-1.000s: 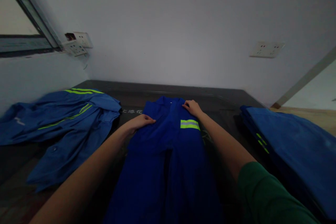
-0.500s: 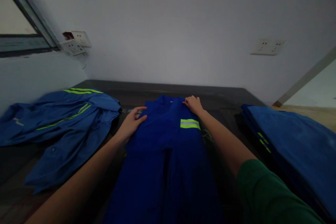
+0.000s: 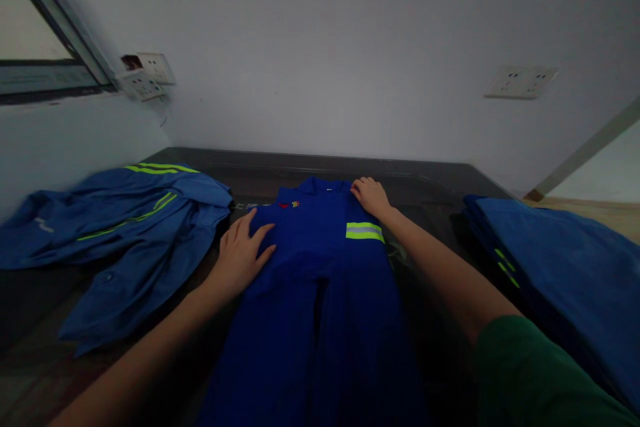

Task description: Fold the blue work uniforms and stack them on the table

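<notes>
A dark blue pair of coveralls [image 3: 307, 240] lies front and centre, collar toward the wall and legs running down toward me. A yellow-and-silver reflective band crosses its right side, and a small red and yellow emblem shows on its left chest. My left hand [image 3: 241, 250] is open at the left edge of the coveralls, fingers spread and thumb over the cloth. At the right shoulder, beside the collar, my right hand [image 3: 369, 195] has its fingers curled closed on the fabric. The lower legs fade into shadow.
A rumpled blue work jacket [image 3: 145, 233] with yellow stripes lies left. Folded blue garments [image 3: 565, 247] are stacked on the right. The dark table [image 3: 420, 170] meets a pale wall carrying power sockets [image 3: 521, 82]; a window frame [image 3: 60, 77] stands upper left.
My left hand has drawn back down and left from the chest, and the emblem and left shoulder are now exposed. My right hand stays at the right shoulder.
</notes>
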### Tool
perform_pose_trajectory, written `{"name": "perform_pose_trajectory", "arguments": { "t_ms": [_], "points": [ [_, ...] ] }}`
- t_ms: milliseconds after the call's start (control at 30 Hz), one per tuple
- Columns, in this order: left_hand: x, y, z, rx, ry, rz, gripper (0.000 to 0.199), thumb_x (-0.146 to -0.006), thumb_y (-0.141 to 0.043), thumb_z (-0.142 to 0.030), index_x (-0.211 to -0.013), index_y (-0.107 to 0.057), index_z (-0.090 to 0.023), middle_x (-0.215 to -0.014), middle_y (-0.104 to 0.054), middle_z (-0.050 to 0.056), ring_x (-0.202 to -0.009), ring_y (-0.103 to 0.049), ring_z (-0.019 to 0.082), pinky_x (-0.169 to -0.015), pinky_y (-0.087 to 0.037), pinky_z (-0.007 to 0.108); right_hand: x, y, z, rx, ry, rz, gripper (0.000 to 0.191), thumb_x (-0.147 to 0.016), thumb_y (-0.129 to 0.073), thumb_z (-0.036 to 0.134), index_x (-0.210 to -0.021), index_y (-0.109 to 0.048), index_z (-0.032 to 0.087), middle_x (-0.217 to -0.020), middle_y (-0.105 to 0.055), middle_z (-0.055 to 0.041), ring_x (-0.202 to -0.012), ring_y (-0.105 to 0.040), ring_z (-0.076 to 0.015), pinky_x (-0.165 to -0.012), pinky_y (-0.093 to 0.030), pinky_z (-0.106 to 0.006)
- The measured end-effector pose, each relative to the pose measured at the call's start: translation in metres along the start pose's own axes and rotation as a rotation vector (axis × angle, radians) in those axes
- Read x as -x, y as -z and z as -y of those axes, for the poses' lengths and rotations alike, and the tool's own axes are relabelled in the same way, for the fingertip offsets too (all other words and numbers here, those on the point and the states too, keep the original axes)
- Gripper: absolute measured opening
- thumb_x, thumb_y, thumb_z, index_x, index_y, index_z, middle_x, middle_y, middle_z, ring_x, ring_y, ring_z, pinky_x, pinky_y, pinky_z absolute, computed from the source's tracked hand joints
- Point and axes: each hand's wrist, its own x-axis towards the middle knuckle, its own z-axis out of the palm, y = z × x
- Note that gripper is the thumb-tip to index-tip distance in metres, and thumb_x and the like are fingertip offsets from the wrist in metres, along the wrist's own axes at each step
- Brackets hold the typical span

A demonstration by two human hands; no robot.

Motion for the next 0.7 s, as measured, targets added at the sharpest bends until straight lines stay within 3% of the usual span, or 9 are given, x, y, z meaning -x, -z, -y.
{"name": "perform_pose_trajectory", "arguments": {
  "t_ms": [100,233,367,467,567,700],
  "points": [
    [0.01,0.011,-0.036,0.075,-0.201,0.061,0.037,-0.087,-0.057,-0.034,-0.124,-0.059,-0.028,-0.151,-0.035,0.009,-0.139,-0.031,0.033,-0.112,-0.026,0.059,0.005,0.001,0.008,-0.039,0.045,0.046,0.027,-0.097,-0.045,0.035,-0.11,-0.062,0.019,-0.111,-0.062,-0.0124,-0.105,-0.051,-0.0263,-0.08,-0.041,-0.035],
    [0.026,0.01,-0.071,0.22,-0.385,0.246,0.049,-0.085,-0.058,-0.026,-0.133,-0.05,-0.028,-0.147,-0.043,0.007,-0.137,-0.038,0.026,-0.114,-0.03,0.051,0.007,-0.004,0.013,-0.04,0.043,0.075,0.027,-0.095,-0.048,0.035,-0.112,-0.061,0.019,-0.115,-0.059,-0.0143,-0.111,-0.047,-0.0293,-0.081,-0.043,-0.037],
    [0.034,0.0,-0.076,0.198,-0.363,0.325,0.062,-0.08,-0.054,-0.016,-0.14,-0.042,-0.025,-0.149,-0.041,0.009,-0.138,-0.038,0.025,-0.112,-0.035,0.047,0.006,-0.002,0.014,-0.018,-0.006,0.057,0.024,-0.095,-0.048,0.026,-0.111,-0.062,0.015,-0.116,-0.057,-0.017,-0.112,-0.046,-0.0307,-0.085,-0.042,-0.04],
    [0.033,0.0,-0.072,0.129,-0.37,0.382,0.073,-0.075,-0.05,-0.009,-0.145,-0.036,-0.024,-0.153,-0.035,0.009,-0.139,-0.035,0.023,-0.114,-0.032,0.045,0.015,0.015,0.026,-0.121,0.012,-0.07,0.023,-0.093,-0.049,0.021,-0.111,-0.062,0.015,-0.117,-0.058,-0.0165,-0.115,-0.045,-0.0306,-0.09,-0.04,-0.042],
    [0.029,0.004,-0.07,0.05,-0.371,0.416,0.081,-0.071,-0.048,-0.006,-0.147,-0.03,-0.026,-0.155,-0.031,0.007,-0.141,-0.032,0.022,-0.115,-0.031,0.043,0.043,0.048,0.051,-0.43,0.204,-0.117,0.018,-0.092,-0.053,0.02,-0.105,-0.065,0.017,-0.108,-0.063,-0.0108,-0.106,-0.053,-0.0243,-0.092,-0.042,-0.039],
    [0.026,0.004,-0.068,-0.036,-0.369,0.414,0.079,-0.074,-0.045,-0.006,-0.149,-0.026,-0.023,-0.154,-0.034,0.008,-0.14,-0.034,0.021,-0.115,-0.031,0.04,0.097,0.096,0.08,-0.789,0.601,0.177,0.014,-0.091,-0.057,0.022,-0.1,-0.068,0.019,-0.097,-0.068,-0.0046,-0.094,-0.06,-0.0162,-0.088,-0.046,-0.031]
  ]
}}
